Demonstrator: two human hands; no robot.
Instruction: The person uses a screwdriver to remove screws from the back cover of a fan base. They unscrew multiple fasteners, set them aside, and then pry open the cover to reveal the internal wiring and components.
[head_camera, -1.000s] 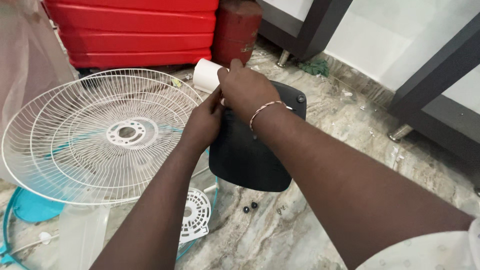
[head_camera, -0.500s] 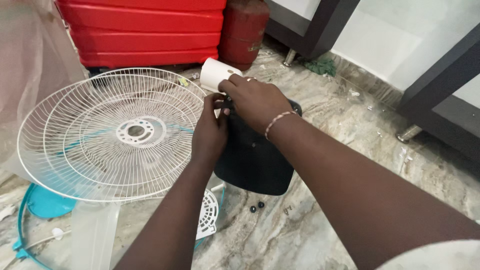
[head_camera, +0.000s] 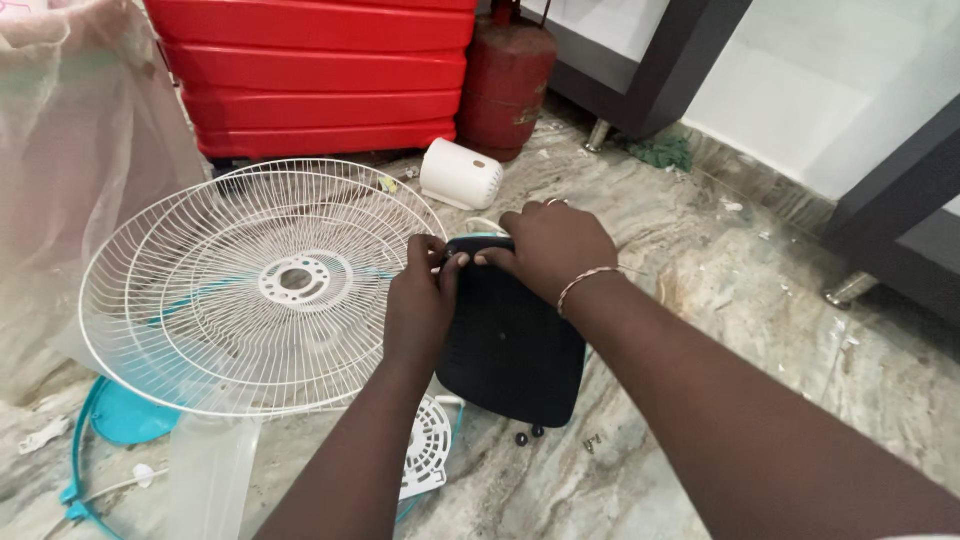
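Observation:
A black fan base (head_camera: 510, 345) lies tilted on the marble floor. Both my hands meet at its far top edge. My left hand (head_camera: 420, 300) pinches that edge with thumb and fingers. My right hand (head_camera: 553, 245), with a bracelet on the wrist, curls over the same edge from the right. What lies under the fingers is hidden. A white wire fan guard (head_camera: 265, 285) stands just left of my left hand.
A white motor cover (head_camera: 460, 173) lies behind the base. Red plastic crates (head_camera: 320, 75) and a red gas cylinder (head_camera: 505, 80) stand at the back. A teal fan blade (head_camera: 125, 415), a white vented cap (head_camera: 428, 450) and small black screws (head_camera: 528, 435) lie near me. Dark furniture legs stand at right.
Both hands and the black base have come down and nearer to me. The white motor cover, before partly behind my right hand, now shows in full.

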